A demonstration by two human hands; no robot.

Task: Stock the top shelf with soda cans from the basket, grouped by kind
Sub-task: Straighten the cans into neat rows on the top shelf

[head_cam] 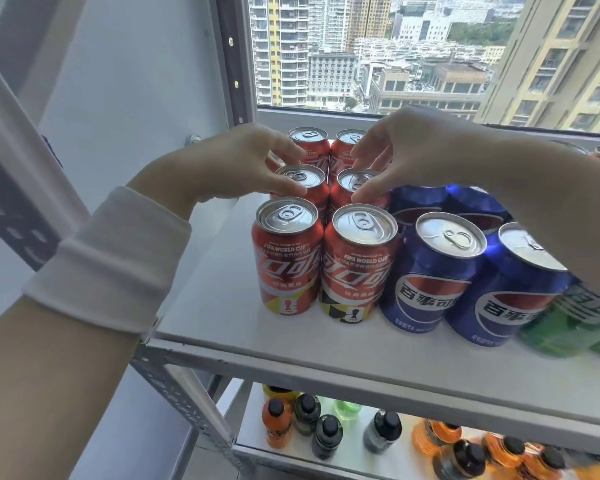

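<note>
Nearest is the top shelf's [291,355] front edge, with bare room left of the cans. 2 front Coca-Cola cans [286,268] read "FIFA WORLD CUP", with blue Pepsi cans [430,282] just beside them and green cans [561,323] further right. Behind, the left grip [236,164] curls round the middle-left Coca-Cola can [300,176] and the right grip [416,150] round the middle-right Coca-Cola can [355,180].

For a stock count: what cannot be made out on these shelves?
Head view only.
Green cans: blurred, cut by the right edge and the forearm.
Rear blue cans: tops hidden by the right hand.
Middle red cans: whether the left hand and right hand grip or only touch them.
Lower-shelf bottles: some cut by the bottom edge.
Basket: not in view.
</note>
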